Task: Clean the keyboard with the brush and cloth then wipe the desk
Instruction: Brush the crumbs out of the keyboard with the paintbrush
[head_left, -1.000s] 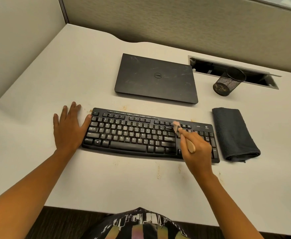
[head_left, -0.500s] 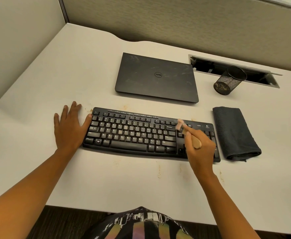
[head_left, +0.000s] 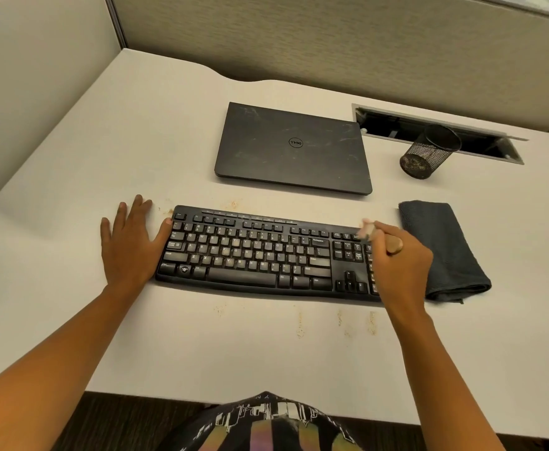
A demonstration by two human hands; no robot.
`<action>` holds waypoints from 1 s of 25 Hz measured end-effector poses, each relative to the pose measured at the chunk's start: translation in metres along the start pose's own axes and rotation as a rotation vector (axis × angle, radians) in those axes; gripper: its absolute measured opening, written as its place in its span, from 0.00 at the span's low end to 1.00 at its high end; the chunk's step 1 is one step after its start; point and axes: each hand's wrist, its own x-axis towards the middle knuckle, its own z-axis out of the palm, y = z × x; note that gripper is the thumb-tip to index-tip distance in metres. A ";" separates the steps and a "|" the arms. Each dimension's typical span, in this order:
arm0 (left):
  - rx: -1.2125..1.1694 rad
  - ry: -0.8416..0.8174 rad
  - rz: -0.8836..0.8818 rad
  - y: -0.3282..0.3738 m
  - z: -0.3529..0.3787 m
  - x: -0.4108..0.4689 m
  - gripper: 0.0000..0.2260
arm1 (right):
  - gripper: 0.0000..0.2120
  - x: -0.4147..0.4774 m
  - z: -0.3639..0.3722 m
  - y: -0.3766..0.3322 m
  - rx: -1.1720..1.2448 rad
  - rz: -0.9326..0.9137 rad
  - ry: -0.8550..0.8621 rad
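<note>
Black plastic keyboard [head_left: 250, 252], stiff, likely light and apt to slide, on the white desk [head_left: 266, 353]. Right hand [head_left: 400, 268] curled round a small wooden-handled brush [head_left: 393, 245], soft bristles over the keyboard's right end. Left hand [head_left: 130, 249] spread flat, thumb bracing its left edge. Folded dark cloth [head_left: 442, 249], limp, just right of the keyboard.

My left hand [head_left: 130, 245] is resting on the desk [head_left: 71, 190] against the keyboard's [head_left: 250, 252] left end. My right hand [head_left: 400, 265] is holding the brush [head_left: 394, 245] over its right end. The cloth [head_left: 442, 252] is lying just right of the keyboard, the laptop [head_left: 294, 148] is sitting behind it, and the mesh cup [head_left: 429, 153] is standing behind and to its right.
</note>
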 end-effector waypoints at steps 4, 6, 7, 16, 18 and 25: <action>0.004 -0.001 0.000 0.001 0.000 0.001 0.25 | 0.11 -0.026 0.005 -0.009 0.030 -0.160 -0.116; 0.004 0.000 0.001 0.000 0.000 0.001 0.25 | 0.14 -0.039 0.014 -0.005 -0.012 -0.238 -0.150; 0.004 -0.001 0.000 0.000 0.000 0.001 0.25 | 0.16 -0.042 0.019 -0.002 -0.043 -0.267 -0.160; 0.006 -0.003 -0.005 -0.001 0.002 0.001 0.25 | 0.17 -0.062 0.005 0.006 -0.155 -0.397 -0.249; 0.010 0.002 -0.004 -0.001 0.003 0.002 0.25 | 0.18 -0.055 0.013 0.005 -0.186 -0.409 -0.243; 0.005 -0.003 -0.003 -0.002 0.003 0.002 0.25 | 0.18 -0.063 0.017 0.002 -0.294 -0.434 -0.244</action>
